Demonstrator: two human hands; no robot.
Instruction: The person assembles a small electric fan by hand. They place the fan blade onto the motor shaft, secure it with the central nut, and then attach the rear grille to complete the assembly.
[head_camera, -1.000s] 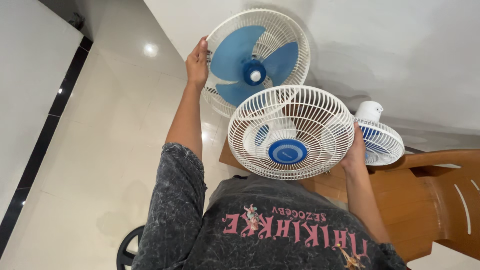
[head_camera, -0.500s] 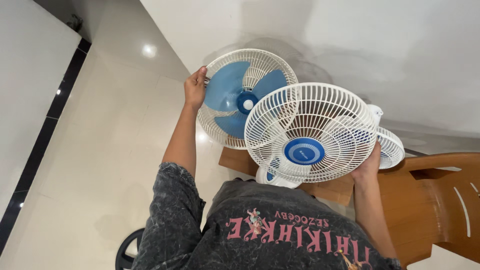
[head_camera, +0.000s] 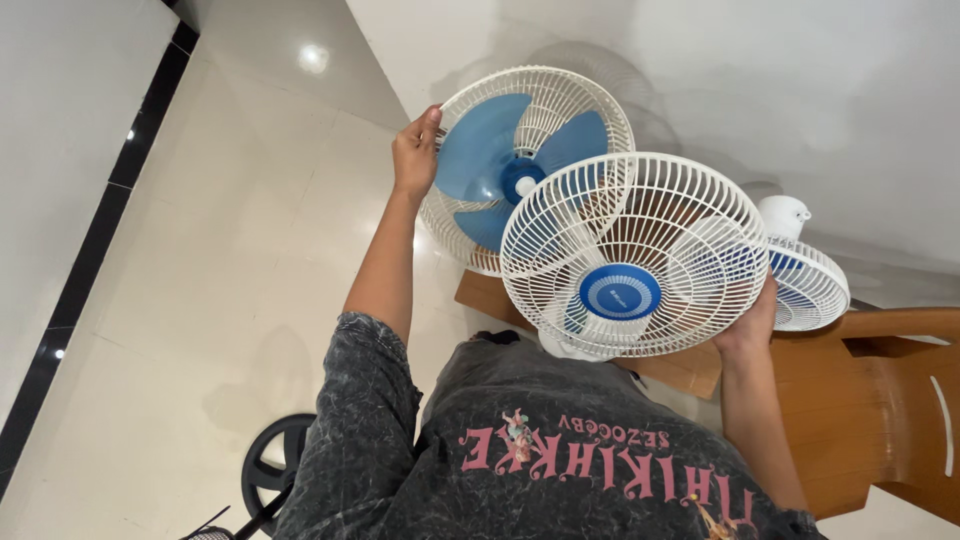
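1. My left hand (head_camera: 415, 155) has its fingers closed on the rim of the bladed fan (head_camera: 527, 165), held up near the wall.
2. My right hand (head_camera: 750, 322) grips the loose white grille (head_camera: 635, 255) by its edge, above the wooden worktop (head_camera: 860, 390).
3. Both look light, with thin springy plastic ribs; rims seem the safest hold.

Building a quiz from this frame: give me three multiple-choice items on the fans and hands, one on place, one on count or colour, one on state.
1. Where is the left hand?
A. on the rim of the open fan
B. on the wooden table
C. on the floor

2. How many blue blades show on the open fan?
A. one
B. three
C. five

3. What state is the front grille?
A. lying on the floor
B. off the open fan, held by the right hand
C. broken in half

Answers: 1 A, fingers grip its rim; 2 B, three blades surround the hub; 3 B, it is held whole beside the bare blades.
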